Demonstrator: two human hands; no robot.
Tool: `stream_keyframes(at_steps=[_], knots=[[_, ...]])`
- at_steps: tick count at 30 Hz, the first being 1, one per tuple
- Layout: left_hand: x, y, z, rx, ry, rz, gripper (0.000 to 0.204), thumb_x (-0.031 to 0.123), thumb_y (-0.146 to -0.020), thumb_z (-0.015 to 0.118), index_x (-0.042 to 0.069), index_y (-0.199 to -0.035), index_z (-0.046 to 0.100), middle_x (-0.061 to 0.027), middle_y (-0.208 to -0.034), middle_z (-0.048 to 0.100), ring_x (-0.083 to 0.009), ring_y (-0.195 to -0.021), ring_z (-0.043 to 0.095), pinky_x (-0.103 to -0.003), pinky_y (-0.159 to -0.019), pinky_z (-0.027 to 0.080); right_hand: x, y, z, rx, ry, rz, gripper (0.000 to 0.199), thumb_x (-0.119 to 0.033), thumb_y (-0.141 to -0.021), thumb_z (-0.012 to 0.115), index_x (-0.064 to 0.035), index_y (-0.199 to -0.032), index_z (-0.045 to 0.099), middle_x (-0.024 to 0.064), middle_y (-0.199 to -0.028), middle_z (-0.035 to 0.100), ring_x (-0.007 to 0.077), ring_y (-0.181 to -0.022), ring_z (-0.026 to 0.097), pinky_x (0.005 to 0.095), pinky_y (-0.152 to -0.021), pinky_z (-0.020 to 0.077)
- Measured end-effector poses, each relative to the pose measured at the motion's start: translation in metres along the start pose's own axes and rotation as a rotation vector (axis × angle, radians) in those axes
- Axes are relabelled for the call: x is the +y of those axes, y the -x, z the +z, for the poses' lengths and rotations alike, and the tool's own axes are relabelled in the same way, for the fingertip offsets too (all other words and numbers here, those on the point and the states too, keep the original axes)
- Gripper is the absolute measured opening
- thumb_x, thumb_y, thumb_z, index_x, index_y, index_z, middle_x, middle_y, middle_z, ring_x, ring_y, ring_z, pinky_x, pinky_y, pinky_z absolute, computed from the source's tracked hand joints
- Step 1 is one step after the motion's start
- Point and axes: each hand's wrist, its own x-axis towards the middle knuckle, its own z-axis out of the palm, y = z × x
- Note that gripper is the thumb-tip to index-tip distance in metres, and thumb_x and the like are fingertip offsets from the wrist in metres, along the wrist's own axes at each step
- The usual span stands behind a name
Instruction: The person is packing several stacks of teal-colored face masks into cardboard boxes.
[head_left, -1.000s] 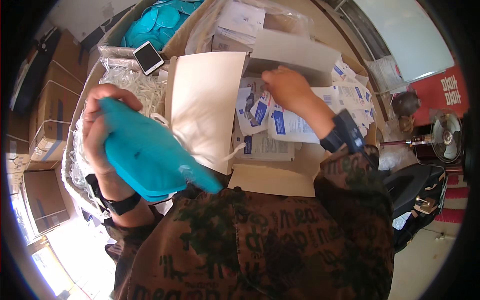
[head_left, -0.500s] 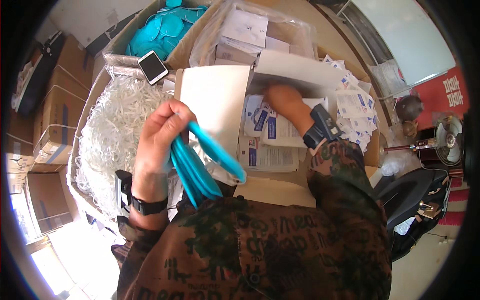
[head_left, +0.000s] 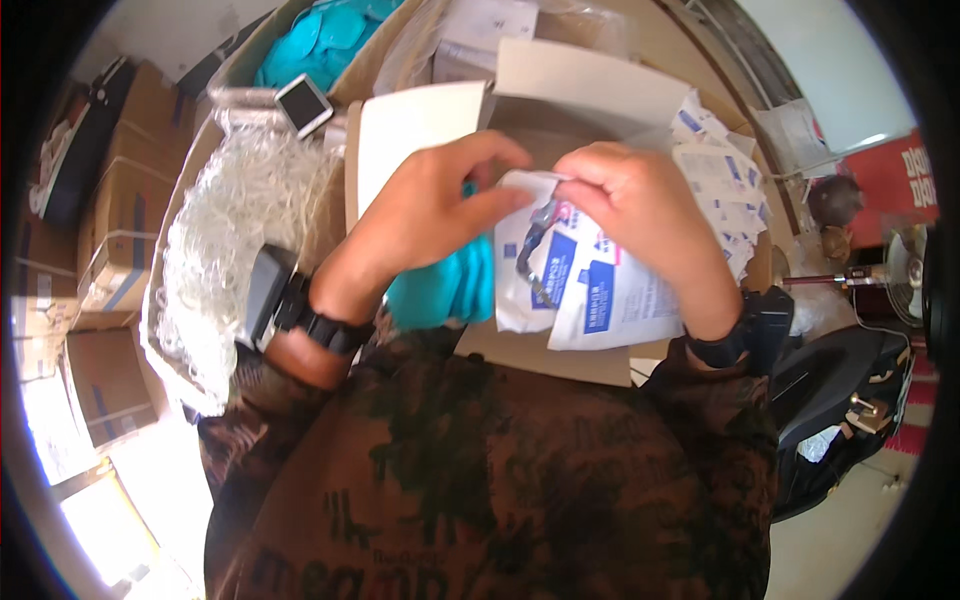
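Note:
My right hand (head_left: 635, 200) is closed, thumb and fingers pinching the top edge of a white plastic packet (head_left: 615, 305) with blue print. The packet hangs in front of me, and another printed layer overlaps its left side; whether that is a second packet I cannot tell. My left hand (head_left: 430, 205) is curled over several teal ridged fabric pieces (head_left: 445, 290), partly hidden under it. The left thumb and fingertips reach the packet's top edge near the right fingers. Behind both hands stands an open carton (head_left: 590, 85) with raised flaps.
A box of white elastic loops (head_left: 235, 240) stands on the left, with a phone (head_left: 304, 105) on its far edge. More teal pieces (head_left: 325, 45) fill a carton at the back left. Loose printed packets (head_left: 715, 170) lie right of the open carton. A fan (head_left: 905, 275) stands far right.
My right hand has come out of the open carton with the printed packet. My left hand has moved right with the teal pieces, and both hands now meet at the packet's top.

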Motion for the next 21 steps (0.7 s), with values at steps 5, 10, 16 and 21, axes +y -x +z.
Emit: stream_keyframes(at_steps=[5,10,16,21], knots=[[-0.004,-0.01,0.005,0.02,-0.087,0.211,0.014,0.012,-0.088,0.064,0.0,-0.092,0.069,-0.0054,-0.082,0.065,-0.0111,-0.076,0.058,-0.027,-0.069,0.047,-0.003,0.006,0.006,-0.042,0.024,-0.05,0.01,-0.015,-0.082,0.066,-0.0063,-0.084,0.062,0.0115,-0.076,0.062,0.0324,-0.071,0.062,0.0395,-0.061,0.0473],[-0.004,-0.008,-0.008,-0.11,0.193,-0.006,0.016,0.009,-0.088,0.063,-0.001,-0.098,0.07,-0.0036,-0.084,0.066,-0.0092,-0.079,0.057,-0.026,-0.072,0.048,0.004,0.009,0.004,-0.033,-0.214,0.078,0.008,-0.014,-0.084,0.065,-0.0066,-0.086,0.064,0.0103,-0.074,0.064,0.027,-0.065,0.063,0.0351,-0.058,0.0473],[0.005,0.009,-0.008,-0.191,0.187,-0.012,0.026,0.006,-0.083,0.063,0.0,-0.109,0.067,-0.0021,-0.091,0.064,-0.0076,-0.081,0.055,-0.025,-0.074,0.047,-0.003,0.013,0.006,0.012,-0.184,0.077,0.009,-0.017,-0.084,0.066,-0.0084,-0.085,0.066,0.01,-0.073,0.065,0.0286,-0.064,0.064,0.0363,-0.059,0.0485],[0.012,0.008,-0.005,-0.108,0.047,0.096,0.016,0.004,-0.084,0.063,0.001,-0.099,0.069,-0.0061,-0.089,0.065,-0.0125,-0.081,0.058,-0.026,-0.073,0.047,-0.012,0.017,0.01,0.066,-0.117,-0.061,0.011,-0.017,-0.082,0.066,-0.008,-0.078,0.061,0.0105,-0.073,0.062,0.0325,-0.067,0.061,0.041,-0.059,0.0478]])
